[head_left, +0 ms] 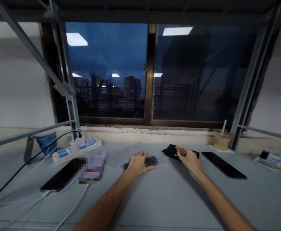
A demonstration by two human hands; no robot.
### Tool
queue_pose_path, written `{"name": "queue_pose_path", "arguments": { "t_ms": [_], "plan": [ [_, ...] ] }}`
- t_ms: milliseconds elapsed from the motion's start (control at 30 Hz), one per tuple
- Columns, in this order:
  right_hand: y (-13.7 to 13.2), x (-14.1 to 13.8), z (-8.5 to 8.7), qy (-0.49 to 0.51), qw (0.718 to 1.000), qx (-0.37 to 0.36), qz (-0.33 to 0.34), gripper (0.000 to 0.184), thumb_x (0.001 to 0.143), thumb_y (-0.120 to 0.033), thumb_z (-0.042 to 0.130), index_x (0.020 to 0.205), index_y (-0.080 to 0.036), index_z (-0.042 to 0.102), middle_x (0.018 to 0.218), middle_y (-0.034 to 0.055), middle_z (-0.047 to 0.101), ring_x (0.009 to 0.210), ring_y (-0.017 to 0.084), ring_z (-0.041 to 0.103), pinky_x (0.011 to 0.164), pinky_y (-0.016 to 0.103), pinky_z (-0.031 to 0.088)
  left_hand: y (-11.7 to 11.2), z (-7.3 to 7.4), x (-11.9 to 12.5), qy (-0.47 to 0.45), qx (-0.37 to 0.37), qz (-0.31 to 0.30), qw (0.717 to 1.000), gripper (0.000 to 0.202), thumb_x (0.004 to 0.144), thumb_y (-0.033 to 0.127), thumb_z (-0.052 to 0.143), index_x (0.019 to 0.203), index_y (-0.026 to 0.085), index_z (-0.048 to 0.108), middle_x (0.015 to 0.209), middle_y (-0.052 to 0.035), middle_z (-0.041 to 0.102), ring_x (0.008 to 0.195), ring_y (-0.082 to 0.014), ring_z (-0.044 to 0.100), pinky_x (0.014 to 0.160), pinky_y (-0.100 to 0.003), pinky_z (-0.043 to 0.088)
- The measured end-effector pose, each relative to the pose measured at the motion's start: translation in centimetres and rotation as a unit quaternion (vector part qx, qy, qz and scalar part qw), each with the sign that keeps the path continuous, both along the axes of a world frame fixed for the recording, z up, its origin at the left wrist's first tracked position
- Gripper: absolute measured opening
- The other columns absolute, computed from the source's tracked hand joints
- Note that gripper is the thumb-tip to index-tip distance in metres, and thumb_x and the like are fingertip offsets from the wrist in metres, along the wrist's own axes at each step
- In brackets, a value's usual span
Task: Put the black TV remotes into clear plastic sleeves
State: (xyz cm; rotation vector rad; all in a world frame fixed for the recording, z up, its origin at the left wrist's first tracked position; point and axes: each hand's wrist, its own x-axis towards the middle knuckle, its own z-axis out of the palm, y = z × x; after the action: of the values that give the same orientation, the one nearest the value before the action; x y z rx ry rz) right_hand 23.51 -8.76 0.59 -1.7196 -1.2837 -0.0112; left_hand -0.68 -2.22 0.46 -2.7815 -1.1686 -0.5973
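While both arms stretch forward over the grey desk (169, 192), the left hand (138, 163) lies palm down near the far edge, its fingers curled around a small dark item in a clear sleeve (150, 160); how firmly it grips cannot be told. The right hand (190, 158), just beside it toward the right, presses its fingertips on a flat black pouch (172, 150) that lies close to the far edge, touching rather than clenching it. Beyond the right hand, toward the desk's right edge, a dark phone (223, 165) lies face up, and behind it an iced drink cup (221, 140) with a straw stands at the far edge. Toward the left edge lie a second dark phone (60, 176), a white power strip (76, 150) with chargers plugged in, and white cables (70, 208) trailing to the near edge.
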Motion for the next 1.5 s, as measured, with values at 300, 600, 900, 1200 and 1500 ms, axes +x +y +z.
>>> {"name": "queue_pose_path", "arguments": {
  "t_ms": [300, 600, 900, 1200, 1500],
  "plan": [
    [0.6, 1.5, -1.8, -0.157, 0.983, -0.083, -0.051, 0.027, 0.074, -0.017, 0.049, 0.093, -0.021, 0.068, 0.100, 0.0067, 0.067, 0.096, 0.026, 0.060, 0.081, 0.038, 0.045, 3.3, 2.0, -4.4, -0.031, 0.060, 0.231, 0.970, 0.031, 0.087, 0.021, 0.034, 0.106, 0.015, 0.058, 0.108, -0.0124, 0.057, 0.102, -0.0232, 0.051, 0.087, -0.036, 0.034],
    [0.8, 2.4, -2.5, -0.143, 0.985, -0.085, -0.051, 0.026, 0.072, -0.015, 0.051, 0.092, -0.023, 0.067, 0.092, 0.0050, 0.069, 0.090, 0.023, 0.063, 0.076, 0.034, 0.047, 4.9, 0.9, -7.3, 0.005, 0.000, 0.297, 0.955, 0.024, 0.080, 0.016, 0.043, 0.089, 0.015, 0.065, 0.099, -0.0130, 0.063, 0.099, -0.0248, 0.055, 0.086, -0.036, 0.034],
    [1.1, 3.1, -3.0, -0.111, 0.992, -0.058, -0.015, 0.031, 0.065, -0.016, 0.059, 0.095, -0.018, 0.065, 0.092, 0.0072, 0.067, 0.086, 0.020, 0.062, 0.075, 0.031, 0.047, 5.3, 1.1, -7.6, -0.004, 0.013, 0.297, 0.955, 0.024, 0.078, 0.013, 0.042, 0.084, 0.013, 0.065, 0.096, -0.0149, 0.062, 0.095, -0.0248, 0.057, 0.080, -0.034, 0.037],
    [1.1, 1.9, -2.5, -0.070, 0.995, -0.065, 0.021, 0.044, 0.056, -0.022, 0.067, 0.100, -0.021, 0.063, 0.085, 0.0020, 0.066, 0.075, 0.017, 0.062, 0.064, 0.026, 0.047, 2.4, 2.7, -3.7, -0.098, 0.079, 0.110, 0.986, 0.014, 0.075, 0.012, 0.041, 0.082, 0.017, 0.052, 0.090, -0.0062, 0.058, 0.093, -0.0207, 0.051, 0.084, -0.033, 0.035],
    [-0.1, 0.0, -1.1, -0.117, 0.986, -0.109, 0.048, 0.033, 0.060, -0.020, 0.061, 0.091, -0.030, 0.065, 0.088, -0.0042, 0.065, 0.076, 0.015, 0.059, 0.061, 0.024, 0.040, 1.6, -0.6, -1.0, -0.030, -0.056, -0.082, 0.995, 0.047, 0.074, 0.000, 0.034, 0.115, 0.020, 0.049, 0.105, -0.0038, 0.061, 0.098, -0.0155, 0.054, 0.088, -0.027, 0.039]
  ]
}}
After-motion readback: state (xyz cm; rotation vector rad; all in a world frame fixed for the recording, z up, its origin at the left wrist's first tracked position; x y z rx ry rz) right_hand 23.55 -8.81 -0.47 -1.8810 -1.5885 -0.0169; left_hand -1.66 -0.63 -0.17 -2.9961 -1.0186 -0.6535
